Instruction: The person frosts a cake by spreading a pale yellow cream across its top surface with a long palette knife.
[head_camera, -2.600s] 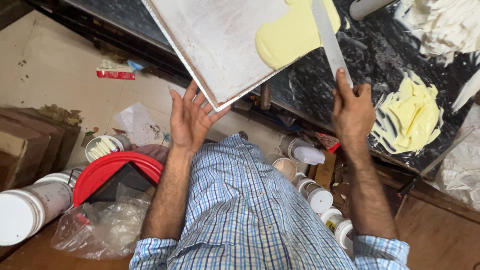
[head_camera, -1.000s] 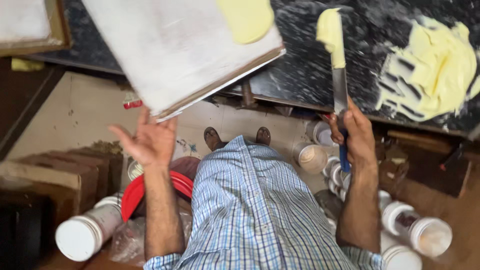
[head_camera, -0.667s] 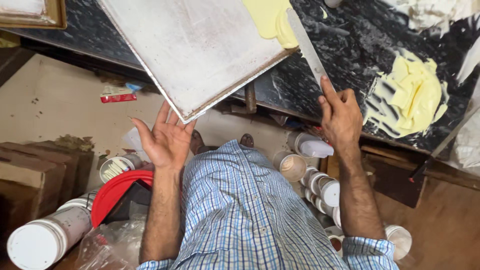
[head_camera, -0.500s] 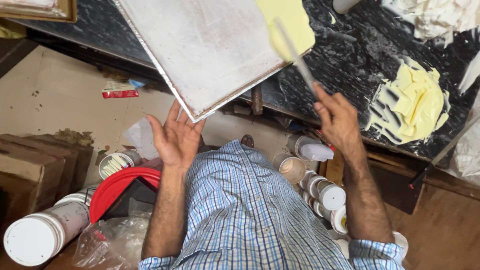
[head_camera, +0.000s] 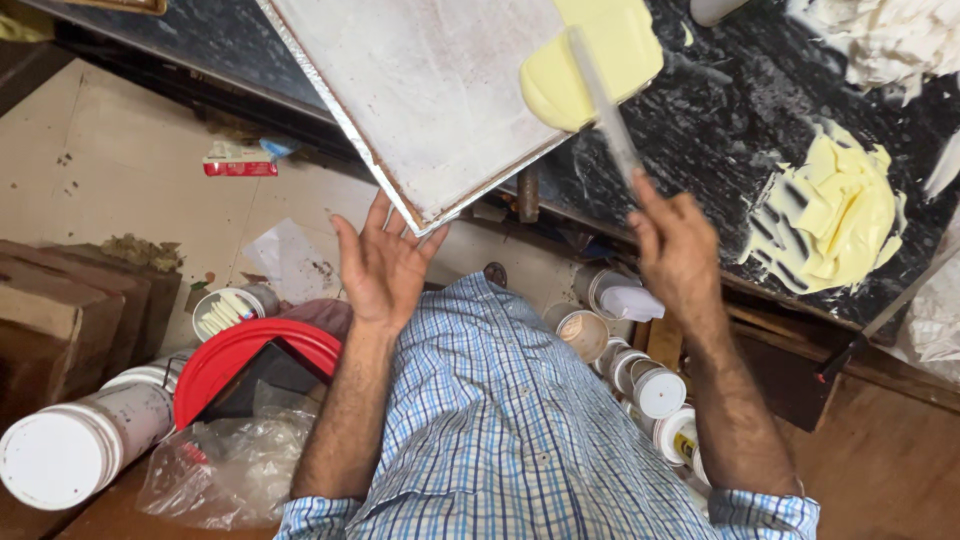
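While the left hand (head_camera: 385, 265) is spread open, palm up, under the near corner of the flat board (head_camera: 430, 95), its fingertips touch the underside close to the metal-edged rim and nothing is clasped; the board simply rests on them and juts out over the edge of the dark worktop (head_camera: 740, 110). The right hand (head_camera: 675, 245) is wrapped shut around the handle of a long, narrow blade (head_camera: 605, 105), whose flat lies against the slab of pale yellow putty (head_camera: 590, 60) at the board's far right corner. The board looks stiff and fairly light, judging by how a few fingers carry its corner, but its dusty white face is probably smooth and could slide (the framed edge gives the surest purchase, so support belongs under the rim rather than on the face). The putty appears soft, thick and sticky, like a heavy paste: it would smear instead of lifting cleanly, so it is better moved with the flat of the blade than with fingers. A second, ridged heap of the same yellow stuff (head_camera: 835, 215) lies farther right on the worktop. Below, on the floor, stand several white-lidded tubs (head_camera: 660, 390), a red lid (head_camera: 250, 360), a large white canister (head_camera: 75, 450) on its side and a crumpled clear bag (head_camera: 225, 470).
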